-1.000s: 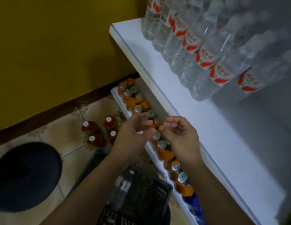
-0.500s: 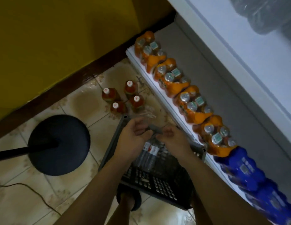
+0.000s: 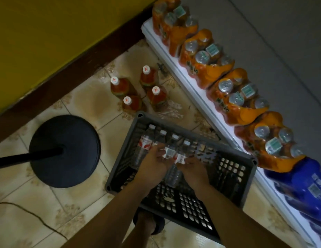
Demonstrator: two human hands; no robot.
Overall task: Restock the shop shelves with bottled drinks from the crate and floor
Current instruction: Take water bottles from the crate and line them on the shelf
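Swung down within the last second from the upper shelf of water bottles, now out of sight, to the beige patterned tiled floor [image 3: 81, 97] and the white bottom shelf [image 3: 184, 81] along the right, stocked with orange shrink-wrapped bottle packs [image 3: 206, 68] and, nearer, blue shrink-wrapped packs [image 3: 303, 183]. With both arms lowered as well: a second ago raised empty-fingered before the shelf edge, half a second ago just above the rim, now reaching inside the dark grey slotted plastic crate [image 3: 174, 126] on the floor beside that shelf. Lying side by side in the crate's far-left part, caps pointing away: the clear plastic water bottles with red-and-white labels [image 3: 144, 145]. Resting on them, the left hand [image 3: 154, 163], fingers bent over the labels; close beside it, the right hand [image 3: 193, 170], fingertips on another bottle's label; too blurred for telling grip from mere touch. Standing untouched on the tiles just beyond the crate: four small reddish-brown bottles with white caps [image 3: 131, 90]. Judged from this: one shelving round over, next pick-up begun, nothing lifted yet; with bottles left in crate and on floor, well short of finished.
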